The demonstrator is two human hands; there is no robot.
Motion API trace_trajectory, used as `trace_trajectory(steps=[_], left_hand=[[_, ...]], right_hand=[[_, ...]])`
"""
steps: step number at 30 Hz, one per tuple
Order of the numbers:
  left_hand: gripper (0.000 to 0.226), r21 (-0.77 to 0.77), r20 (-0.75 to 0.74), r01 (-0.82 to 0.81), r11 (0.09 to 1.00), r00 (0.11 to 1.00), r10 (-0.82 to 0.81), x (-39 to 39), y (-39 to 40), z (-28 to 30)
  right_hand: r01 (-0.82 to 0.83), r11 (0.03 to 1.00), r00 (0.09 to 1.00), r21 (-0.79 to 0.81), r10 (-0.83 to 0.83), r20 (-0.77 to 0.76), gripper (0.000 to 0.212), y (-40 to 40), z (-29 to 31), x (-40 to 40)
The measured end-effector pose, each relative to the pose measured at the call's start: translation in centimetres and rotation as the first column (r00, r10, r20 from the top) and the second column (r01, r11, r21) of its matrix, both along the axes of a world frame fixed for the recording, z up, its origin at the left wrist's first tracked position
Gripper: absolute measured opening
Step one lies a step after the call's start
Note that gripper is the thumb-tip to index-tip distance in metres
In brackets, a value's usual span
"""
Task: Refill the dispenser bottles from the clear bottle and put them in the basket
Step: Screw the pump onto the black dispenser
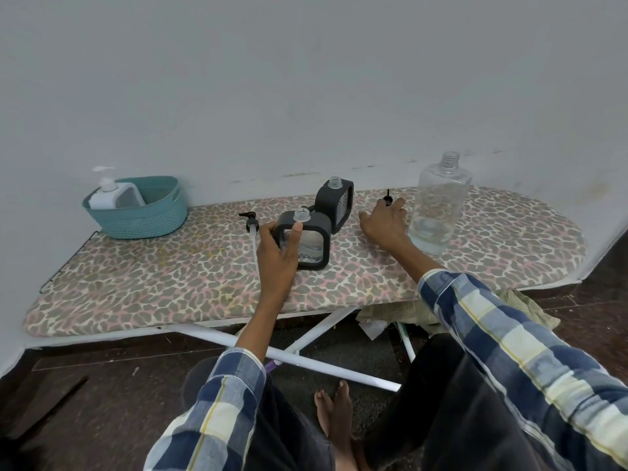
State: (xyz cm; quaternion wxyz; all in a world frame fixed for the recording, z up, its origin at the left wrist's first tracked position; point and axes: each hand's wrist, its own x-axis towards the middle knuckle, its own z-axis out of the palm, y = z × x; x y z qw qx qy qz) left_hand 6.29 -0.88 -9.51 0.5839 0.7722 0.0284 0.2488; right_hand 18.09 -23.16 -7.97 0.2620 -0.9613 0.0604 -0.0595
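A person sits facing an ironing board [136,287] with a spotted cover, set against a pale wall [306,79]. Near the board's middle stands a square black dispenser [314,237] with a clear window and an open, capless neck; the left hand [277,248] grips it, thumb across the front face and fingers curled round the left side. Just beside that hand, at 9 o'clock from the dispenser, a black pump [252,223] with a long white tube lies on the cover. A second black dispenser [334,203], also uncapped, stands just behind the first at about 1 o'clock, near the wall. The right hand [384,222] reaches across the board at 3 o'clock from the first dispenser, palm down and fingers spread; its fingertips meet a small black pump head [388,198], though whether they pinch it or only touch it cannot be told. Just right of that hand stands the tall clear bottle [436,205], open at the top, with only a little liquid at its base. At the far left end of the board, around 9 o'clock, sits a teal basket [136,220] holding a white dispenser [114,195] with its pump fitted. Both forearms wear checked sleeves [509,334], and bare feet [334,413] rest on the dark floor below
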Motion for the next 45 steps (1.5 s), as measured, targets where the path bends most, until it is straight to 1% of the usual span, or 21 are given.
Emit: trace_trajectory(steps=[2, 4, 6, 8, 9, 11, 13, 15, 17, 21, 24, 27, 31, 33, 37, 40, 43, 45], left_hand=[[0.06, -0.009, 0.007, -0.009, 1.0, 1.0, 0.009, -0.2, -0.3, 0.3], [0.055, -0.005, 0.001, -0.024, 1.0, 1.0, 0.024, -0.3, -0.4, 0.4], [0.055, -0.005, -0.004, -0.025, 1.0, 1.0, 0.025, -0.3, -0.3, 0.3], [0.054, -0.007, -0.01, -0.027, 1.0, 1.0, 0.027, -0.2, -0.3, 0.3], [0.055, -0.005, -0.015, -0.034, 0.999, 0.999, 0.033, -0.2, -0.2, 0.2], [0.055, 0.0, -0.028, -0.046, 0.999, 0.999, 0.046, -0.1, -0.3, 0.3], [0.054, 0.005, -0.04, -0.053, 0.999, 0.998, 0.054, 0.0, -0.3, 0.3], [0.055, 0.004, -0.05, -0.057, 0.998, 0.997, 0.058, 0.1, -0.3, 0.3], [0.055, 0.006, -0.063, -0.065, 0.998, 0.996, 0.065, 0.2, -0.3, 0.3], [0.051, 0.002, -0.068, -0.073, 0.997, 0.995, 0.073, 0.2, -0.2, 0.2], [0.053, -0.001, -0.074, -0.074, 0.997, 0.995, 0.074, 0.2, -0.3, 0.3], [0.055, -0.007, -0.072, -0.068, 0.998, 0.995, 0.067, 0.1, -0.3, 0.4], [0.057, -0.007, -0.075, -0.07, 0.998, 0.995, 0.069, 0.0, -0.5, 0.6], [0.057, -0.011, -0.075, -0.068, 0.998, 0.995, 0.067, -0.1, -0.5, 0.6], [0.062, -0.022, -0.081, -0.066, 0.998, 0.995, 0.064, -0.1, -0.5, 0.6], [0.072, -0.026, -0.076, -0.061, 0.998, 0.995, 0.059, -0.1, -0.5, 0.7], [0.073, -0.027, -0.074, -0.056, 0.998, 0.996, 0.054, -0.2, -0.4, 0.7], [0.067, -0.034, -0.077, -0.057, 0.998, 0.996, 0.055, -0.2, -0.5, 0.7]], right_hand=[[-0.002, 1.0, 1.0, -0.008, 0.002, -0.012, 0.063, -0.1, 0.1, 0.1], [-0.009, 0.999, 1.0, -0.036, 0.008, -0.01, 0.059, -0.1, 0.0, 0.1], [-0.034, 0.996, 0.999, -0.083, 0.036, 0.013, 0.048, -0.3, -0.3, 0.0], [-0.066, 0.991, 0.996, -0.115, 0.073, 0.057, 0.03, -0.3, -0.5, -0.2], [-0.077, 0.991, 0.993, -0.109, 0.086, 0.082, 0.025, -0.3, -0.6, -0.5], [-0.083, 0.994, 0.985, -0.069, 0.092, 0.147, 0.022, -0.2, -0.8, -1.2], [-0.065, 0.998, 0.974, -0.018, 0.068, 0.217, 0.024, -0.2, -1.1, -1.7], [-0.032, 0.999, 0.97, 0.038, 0.022, 0.243, 0.028, -0.4, -1.0, -1.6], [-0.01, 0.997, 0.982, 0.072, -0.004, 0.191, 0.034, -0.6, -0.8, -1.0], [0.003, 1.0, 1.0, 0.023, -0.004, 0.029, 0.056, -0.7, -0.6, 0.5], [0.021, 1.0, 1.0, 0.021, -0.021, -0.011, 0.062, -0.7, -0.4, 0.9], [0.026, 0.999, 1.0, 0.029, -0.026, -0.006, 0.06, -0.7, -0.1, 0.9], [0.006, 1.0, 0.999, 0.008, -0.006, 0.05, 0.039, -0.8, -0.2, 0.4], [-0.017, 1.0, 0.997, 0.002, 0.017, 0.077, 0.033, -0.6, -0.1, -0.4], [-0.096, 0.995, 0.991, 0.016, 0.094, 0.093, 0.031, 0.4, 0.1, -2.7], [-0.154, 0.988, 0.986, -0.025, 0.155, 0.065, 0.03, 0.9, -0.2, -3.8], [-0.124, 0.992, 0.988, 0.002, 0.124, 0.089, 0.033, 1.1, -0.4, -3.9], [-0.083, 0.996, 0.991, 0.04, 0.078, 0.112, 0.041, 1.2, -0.2, -3.6]])
